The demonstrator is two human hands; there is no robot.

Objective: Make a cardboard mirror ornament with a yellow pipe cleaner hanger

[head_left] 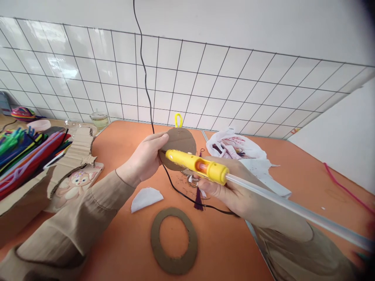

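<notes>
My left hand (150, 156) pinches the left edge of a round cardboard disc (183, 138), held up above the table. A yellow pipe-cleaner loop (178, 120) sticks up from the disc's top. My right hand (222, 191) is wrapped round a yellow hot glue gun (190, 160), its nozzle reaching the disc's left side near my left fingers. A long clear glue stick (278, 201) extends from the gun's back end toward the lower right. Below, a flat cardboard ring (155, 238) lies on the orange table. A white half-round piece (146, 199) rests near my left wrist.
A black cord (145, 78) hangs down and runs under my hands. Colourful pipe cleaners (26, 156) and torn cardboard (70, 152) lie at left, a glass cup (99, 119) behind. A white plastic bag (243, 146), purple tassel (199, 199) and pink pipe cleaner (345, 187) lie rightward.
</notes>
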